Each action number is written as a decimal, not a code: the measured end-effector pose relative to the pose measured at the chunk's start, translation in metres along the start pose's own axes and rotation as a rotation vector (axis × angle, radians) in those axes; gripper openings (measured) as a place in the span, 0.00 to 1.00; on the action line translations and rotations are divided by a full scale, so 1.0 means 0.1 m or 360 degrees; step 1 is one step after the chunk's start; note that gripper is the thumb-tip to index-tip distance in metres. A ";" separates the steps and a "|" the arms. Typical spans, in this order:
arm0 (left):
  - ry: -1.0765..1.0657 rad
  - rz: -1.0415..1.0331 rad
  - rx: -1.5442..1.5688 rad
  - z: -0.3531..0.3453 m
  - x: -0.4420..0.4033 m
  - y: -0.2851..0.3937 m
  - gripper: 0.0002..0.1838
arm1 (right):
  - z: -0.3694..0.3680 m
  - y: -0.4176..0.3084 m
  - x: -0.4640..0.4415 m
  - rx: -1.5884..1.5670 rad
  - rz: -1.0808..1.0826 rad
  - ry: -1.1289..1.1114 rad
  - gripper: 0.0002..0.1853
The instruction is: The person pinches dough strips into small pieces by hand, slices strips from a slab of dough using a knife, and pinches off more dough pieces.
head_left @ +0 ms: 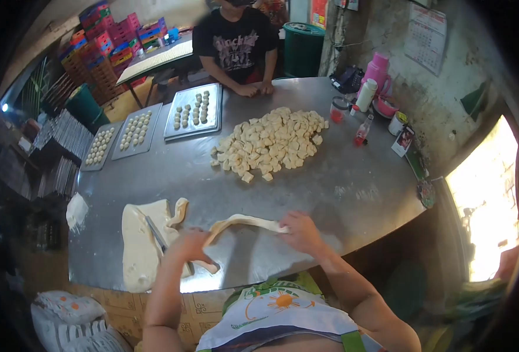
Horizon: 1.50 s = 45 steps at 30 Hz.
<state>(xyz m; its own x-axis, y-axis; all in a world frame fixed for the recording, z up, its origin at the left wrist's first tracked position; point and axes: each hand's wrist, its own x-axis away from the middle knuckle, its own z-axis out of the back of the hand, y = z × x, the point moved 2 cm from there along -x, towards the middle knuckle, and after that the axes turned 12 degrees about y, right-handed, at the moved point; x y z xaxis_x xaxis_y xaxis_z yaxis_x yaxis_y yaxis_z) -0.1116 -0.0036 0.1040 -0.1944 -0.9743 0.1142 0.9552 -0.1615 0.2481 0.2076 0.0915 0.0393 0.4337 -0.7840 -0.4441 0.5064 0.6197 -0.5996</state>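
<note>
A long strip of pale dough (245, 219) hangs in a slight arch between my two hands, above the near part of the metal table (341, 190). Its right end is gripped in the closed fingers of my right hand (300, 232). My left hand (192, 245) closes on the other end, its fingers partly hidden. Close beside the left hand, a thick slab of dough (137, 249) lies flat, with a long-bladed knife (155, 233) on it. A curled end of dough (178, 212) sticks out at the slab's upper right.
Beyond my hands is a heap of cut dough pieces (271, 144). Trays (170, 124) of dough balls line the far left, near a patch of flour (76, 211). Bottles and a pink jug (377, 71) stand at the right. Across the table, a person (236, 44) rests their hands on it.
</note>
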 end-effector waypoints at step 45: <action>0.0832 0.0384 0.1390 -0.96 -0.32 0.50 0.17 | -0.77 -0.24 -0.18 -0.0352 0.0087 -0.0031 0.22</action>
<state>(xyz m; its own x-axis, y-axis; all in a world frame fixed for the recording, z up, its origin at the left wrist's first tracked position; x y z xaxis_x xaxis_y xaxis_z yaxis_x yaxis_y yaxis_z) -0.0359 0.0040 0.0205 0.2995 -0.9458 -0.1257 0.4217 0.0130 0.9067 0.1300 0.0879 0.0104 0.4713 -0.7474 -0.4682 0.3068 0.6366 -0.7075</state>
